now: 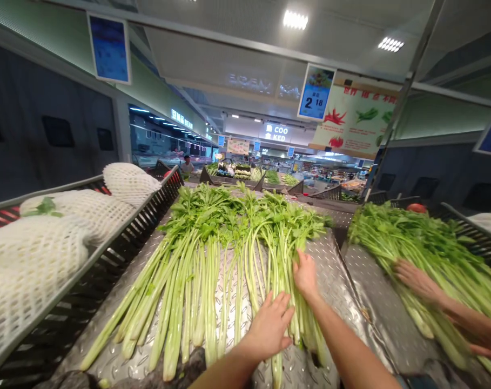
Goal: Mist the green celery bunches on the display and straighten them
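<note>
Long bunches of celery (196,259) lie fanned out on a metal display tray (334,275), leaves pointing away from me. My left hand (269,327) rests open on the lower stalks, fingers spread flat. Just beyond it, my right hand (305,274) lies on the rightmost bunch of celery stalks (283,254), fingers pressed against them. Whether it grips the stalks cannot be made out.
Another person's hand (417,281) reaches into a second heap of celery (427,243) on the right tray. A black crate (119,243) on the left holds produce in white foam netting (38,248). A price sign (316,93) hangs overhead.
</note>
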A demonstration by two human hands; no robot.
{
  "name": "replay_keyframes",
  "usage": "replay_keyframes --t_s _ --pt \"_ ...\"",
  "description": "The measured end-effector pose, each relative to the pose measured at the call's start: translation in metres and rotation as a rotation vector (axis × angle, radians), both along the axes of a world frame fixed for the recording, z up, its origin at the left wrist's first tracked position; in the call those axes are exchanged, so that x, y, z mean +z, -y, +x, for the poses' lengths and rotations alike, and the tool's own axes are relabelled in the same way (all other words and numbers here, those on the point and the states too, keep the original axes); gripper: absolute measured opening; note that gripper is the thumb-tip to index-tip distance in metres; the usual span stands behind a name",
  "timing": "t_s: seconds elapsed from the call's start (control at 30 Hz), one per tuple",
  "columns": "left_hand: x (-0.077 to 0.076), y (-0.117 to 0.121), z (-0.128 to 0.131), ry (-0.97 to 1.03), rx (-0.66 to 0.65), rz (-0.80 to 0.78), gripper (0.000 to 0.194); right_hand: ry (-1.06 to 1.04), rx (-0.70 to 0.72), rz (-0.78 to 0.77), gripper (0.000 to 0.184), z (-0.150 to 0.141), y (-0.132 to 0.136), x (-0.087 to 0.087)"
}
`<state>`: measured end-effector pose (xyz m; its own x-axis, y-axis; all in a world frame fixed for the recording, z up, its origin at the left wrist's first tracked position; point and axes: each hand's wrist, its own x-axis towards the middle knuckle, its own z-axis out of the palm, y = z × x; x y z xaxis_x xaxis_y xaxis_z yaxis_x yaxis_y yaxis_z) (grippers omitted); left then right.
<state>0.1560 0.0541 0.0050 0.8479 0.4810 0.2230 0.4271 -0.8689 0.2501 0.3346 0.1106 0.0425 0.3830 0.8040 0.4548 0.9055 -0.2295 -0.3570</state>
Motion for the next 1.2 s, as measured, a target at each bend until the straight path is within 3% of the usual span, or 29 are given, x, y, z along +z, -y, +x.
replay_keyframes --t_s 0.1,0.17,0.3,0.37,0.5,0.6,0.67,0.73,0.8,0.83,0.87,0.93,0.97,1.0,1.07,1.2 --pt "0.001 0.001 -0.010 -0.003 -0.115 0.052 0.065 0.012 -0.083 -0.128 0.051 0.009 0.009 -0.009" --pt "0.001 0.001 -0.018 -0.034 -0.193 0.074 0.060 0.032 -0.055 -0.150 0.057 0.016 0.018 -0.023" --pt "0.006 -0.002 -0.019 -0.006 -0.084 0.111 0.049 0.146 0.070 -0.127 0.052 0.022 0.022 -0.039" --pt "0.007 0.002 -0.019 0.035 -0.051 0.075 0.049 0.153 0.051 -0.172 0.052 0.023 0.019 -0.037" --pt "-0.003 0.017 -0.031 0.009 -0.299 -0.068 0.040 0.149 -0.009 -0.248 0.054 0.022 0.021 -0.027" --pt "-0.011 0.023 -0.036 0.013 -0.218 -0.038 0.040 0.210 -0.103 -0.132 0.053 0.009 0.024 -0.018" --pt "-0.012 0.023 -0.039 0.044 -0.166 0.019 0.041 0.268 0.008 0.016 0.050 -0.014 0.025 -0.012" --pt "-0.009 0.019 -0.051 0.065 -0.127 0.056 0.044 0.253 0.312 0.076 0.047 -0.050 0.029 -0.009" --pt "-0.001 0.008 -0.082 0.072 0.000 0.069 0.049 0.119 0.589 -0.010 0.045 -0.093 0.035 -0.011" --pt "0.004 -0.001 -0.105 0.067 0.145 0.060 0.051 0.035 0.656 -0.054 0.044 -0.115 0.037 -0.014" --pt "0.009 -0.012 -0.132 0.111 0.396 0.078 0.047 -0.030 0.691 -0.089 0.044 -0.137 0.040 -0.016" --pt "0.016 -0.034 -0.188 0.253 1.034 0.126 0.049 -0.096 0.637 -0.093 0.047 -0.176 0.040 -0.020" --pt "0.017 -0.044 -0.212 0.303 1.263 0.129 0.055 -0.064 0.615 -0.086 0.050 -0.192 0.038 -0.021" --pt "0.017 -0.053 -0.231 0.336 1.392 0.096 0.063 -0.006 0.606 -0.087 0.052 -0.207 0.034 -0.020" --pt "0.014 -0.064 -0.250 0.380 1.453 -0.046 0.066 0.133 0.617 -0.127 0.053 -0.231 0.022 -0.019" --pt "0.007 -0.074 -0.236 0.464 1.323 -0.280 0.035 0.306 0.677 -0.220 0.053 -0.253 -0.011 -0.018"
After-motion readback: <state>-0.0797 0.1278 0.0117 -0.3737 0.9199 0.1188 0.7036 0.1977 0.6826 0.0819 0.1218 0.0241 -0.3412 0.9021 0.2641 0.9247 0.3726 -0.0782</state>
